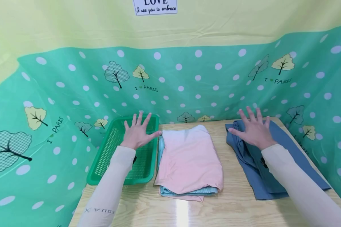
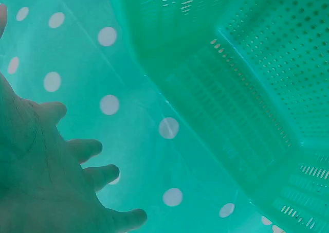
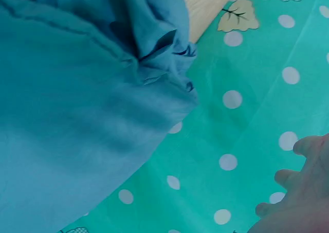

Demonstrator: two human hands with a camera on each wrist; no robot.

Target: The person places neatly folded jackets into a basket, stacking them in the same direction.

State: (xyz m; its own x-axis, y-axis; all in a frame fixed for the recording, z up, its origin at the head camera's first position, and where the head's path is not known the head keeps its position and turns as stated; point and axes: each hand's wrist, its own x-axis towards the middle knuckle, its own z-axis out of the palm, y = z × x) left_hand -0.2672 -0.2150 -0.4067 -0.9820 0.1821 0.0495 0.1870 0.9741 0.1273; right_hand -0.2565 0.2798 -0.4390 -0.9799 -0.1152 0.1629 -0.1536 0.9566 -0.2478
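Observation:
My left hand (image 1: 137, 134) is spread with straight fingers above a green plastic basket (image 1: 92, 176), holding nothing. Perforated basket walls (image 2: 205, 109) fill the right side of the left wrist view, with the spread fingers at lower left. My right hand (image 1: 255, 130), fingers splayed, is over a folded dark blue cloth (image 1: 272, 189) at the table's right. In the right wrist view the blue cloth (image 3: 77, 130) shows a gathered, crumpled edge, and the fingers appear at lower right. Between the hands lies a folded pink and white cloth (image 1: 190, 160) with light blue fabric (image 1: 204, 190) showing beneath it.
A light wooden table (image 1: 147, 205) carries everything. Green polka-dot curtain (image 1: 187, 78) with printed trees closes in the back and both sides. A small sign (image 1: 156, 8) with lettering hangs at the top.

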